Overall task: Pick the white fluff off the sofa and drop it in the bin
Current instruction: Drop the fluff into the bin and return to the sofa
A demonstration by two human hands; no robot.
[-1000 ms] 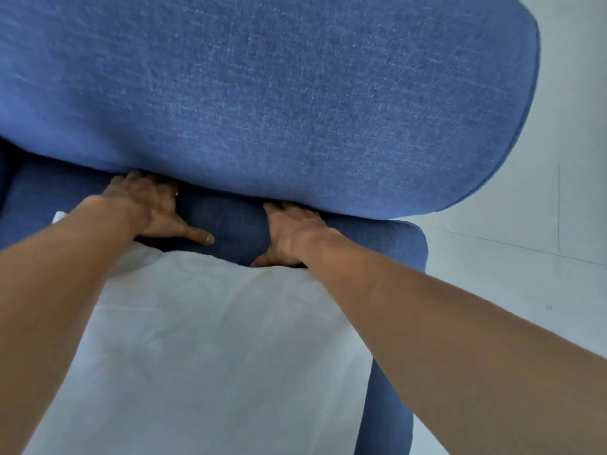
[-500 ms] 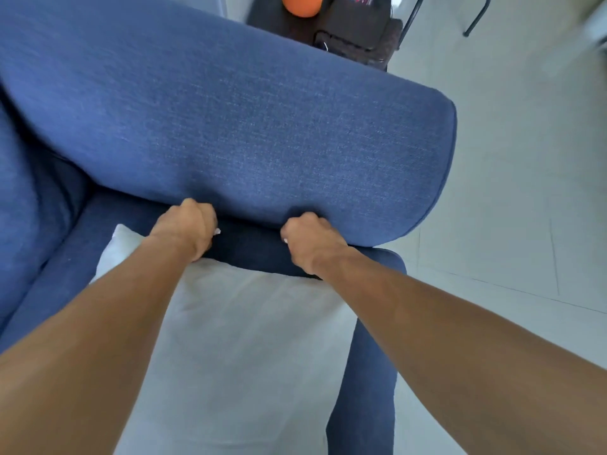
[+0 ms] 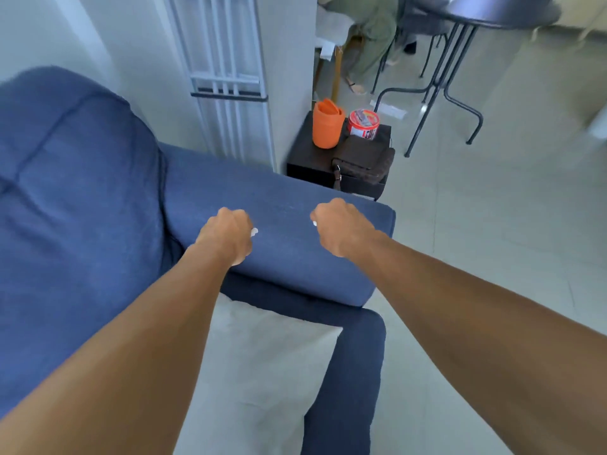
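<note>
Now my left hand (image 3: 226, 236) and right hand (image 3: 340, 224) hover over the sofa (image 3: 295, 257) armrest, each clenched around a bit of white fluff (image 3: 254, 231) peeking from the fist. Beyond the armrest, an orange container (image 3: 326, 123) stands on a dark side table (image 3: 312, 159).

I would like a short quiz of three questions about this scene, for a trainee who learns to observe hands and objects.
1. True or false: both hands are closed into fists.
2. What shows at the left hand? A) a white cushion B) a bit of white fluff C) a brown bag
3. Fill in: the orange container stands on a dark ____ table beyond the sofa.

Key: 1. True; the right hand shows a white bit too. 2. B. 3. side.
</note>
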